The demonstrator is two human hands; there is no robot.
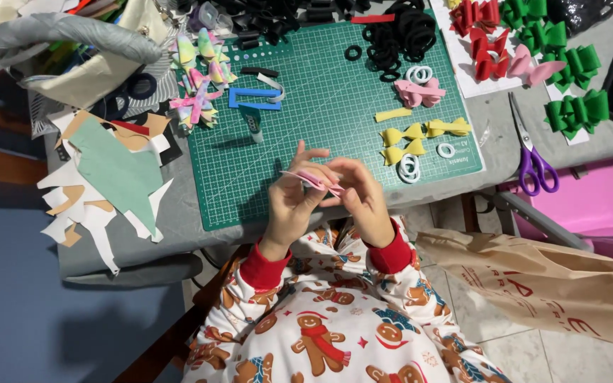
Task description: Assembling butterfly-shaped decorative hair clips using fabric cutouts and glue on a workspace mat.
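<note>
Covering most of the grey desk, a green cutting mat is laid with yellow bows and white rings; purple-handled scissors lie to the right; over the mat's near edge a small pink foam piece is pinched between the left hand and right hand, each grip closed on it; if squeezed unevenly, the fold could probably spring open or the piece slip down to the lap.

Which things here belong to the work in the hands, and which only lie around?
In use:
- left hand
- right hand
- pink strip, held by both hands

Lying about:
- scissors
- yellow bows
- green bows
- glue tube
- paper scraps
</note>
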